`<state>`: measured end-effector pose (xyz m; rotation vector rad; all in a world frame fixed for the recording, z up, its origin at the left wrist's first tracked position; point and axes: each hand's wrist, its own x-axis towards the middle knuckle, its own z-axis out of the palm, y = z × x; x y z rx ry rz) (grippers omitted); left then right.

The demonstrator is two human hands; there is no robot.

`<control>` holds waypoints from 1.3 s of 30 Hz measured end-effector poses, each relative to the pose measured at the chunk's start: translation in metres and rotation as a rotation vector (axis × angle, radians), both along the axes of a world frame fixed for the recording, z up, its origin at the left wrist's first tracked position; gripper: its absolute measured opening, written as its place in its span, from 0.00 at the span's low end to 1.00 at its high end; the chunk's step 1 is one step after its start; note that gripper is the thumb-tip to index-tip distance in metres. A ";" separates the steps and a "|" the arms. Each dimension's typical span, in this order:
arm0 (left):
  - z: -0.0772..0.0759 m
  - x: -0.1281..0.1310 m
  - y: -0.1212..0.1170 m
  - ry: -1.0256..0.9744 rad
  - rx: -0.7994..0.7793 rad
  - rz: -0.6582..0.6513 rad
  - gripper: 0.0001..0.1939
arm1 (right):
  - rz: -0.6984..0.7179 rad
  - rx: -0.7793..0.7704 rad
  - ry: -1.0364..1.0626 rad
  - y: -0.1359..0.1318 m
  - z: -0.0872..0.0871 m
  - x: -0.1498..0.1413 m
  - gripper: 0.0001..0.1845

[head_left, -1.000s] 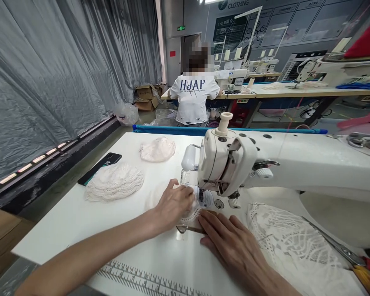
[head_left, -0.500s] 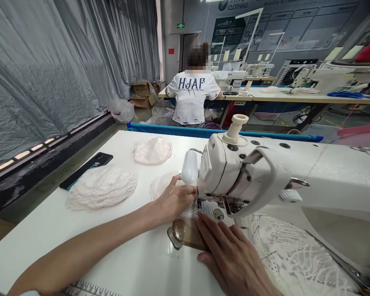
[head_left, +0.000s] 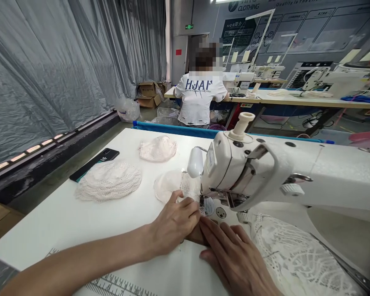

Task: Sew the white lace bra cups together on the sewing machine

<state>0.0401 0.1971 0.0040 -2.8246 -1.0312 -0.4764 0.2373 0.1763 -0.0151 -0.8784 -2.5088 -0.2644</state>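
A white sewing machine [head_left: 231, 160] stands over the table, with a pale lace fabric piece [head_left: 169, 185] running out behind its presser foot [head_left: 202, 200]. My left hand [head_left: 177, 222] is just left of the foot, fingers curled and pinched together at the near end of the lace piece; the fingertips are partly hidden. Close by, on the right, my right hand [head_left: 234, 253] lies flat with fingers stretched forward, its fingertips by the fabric edge in front of the needle. Under both hands a brown plate [head_left: 195, 235] shows in part.
A stack of lace pieces [head_left: 109, 181] lies left beside a dark phone [head_left: 110, 154]. Another pale piece [head_left: 158, 149] lies farther back. Right are white lace fabric [head_left: 296, 250] and scissors [head_left: 342, 263]. A ruler [head_left: 117, 285] marks the front. A co-worker [head_left: 200, 94] sits ahead.
My left hand has come nearer to me from beside the foot, now covering the shiny brown piece on the table. More lace shows behind the foot. The whole view has shifted slightly.
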 end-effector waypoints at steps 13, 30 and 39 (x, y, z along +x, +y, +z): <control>-0.010 0.004 -0.004 0.003 0.131 0.000 0.13 | -0.015 -0.013 0.023 -0.001 -0.004 0.000 0.24; -0.013 0.003 0.007 -0.048 0.085 0.044 0.13 | -0.026 -0.014 0.024 0.001 0.001 -0.001 0.21; 0.002 -0.023 0.024 -0.095 0.048 0.125 0.14 | -0.020 0.030 0.101 0.005 0.006 -0.001 0.17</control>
